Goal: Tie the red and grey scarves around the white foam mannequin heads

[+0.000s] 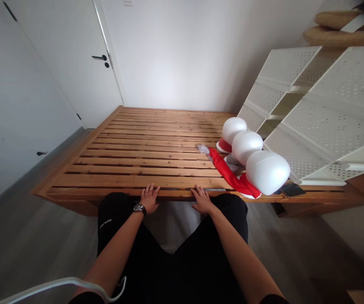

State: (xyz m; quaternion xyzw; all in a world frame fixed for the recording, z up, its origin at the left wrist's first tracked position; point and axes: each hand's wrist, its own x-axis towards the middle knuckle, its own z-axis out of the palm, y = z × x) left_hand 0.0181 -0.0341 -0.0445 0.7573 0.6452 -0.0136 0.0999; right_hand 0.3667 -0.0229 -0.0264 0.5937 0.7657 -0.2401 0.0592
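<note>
My left hand (150, 199), with a watch (140, 209) on its wrist, lies flat on the front edge of a slatted wooden platform (131, 180). To its right my right hand (202, 200) rests palm down on the same edge, fingers spread. Neither hand holds anything. Right of them stand three smooth white head-shaped forms in a row: a near one (267, 172), a middle one (247, 147) and a far one (234, 130). A long red cloth (224, 166) stretches from the near form's base across the slats, its far end pixelated.
White perforated storage bins (321, 114) are stacked at the right, with tan objects (343, 29) on top. A dark flat item (292, 189) lies by the near form. A white cable (58, 283) crosses the lower left. A white door (74, 55) stands beyond the platform's left side.
</note>
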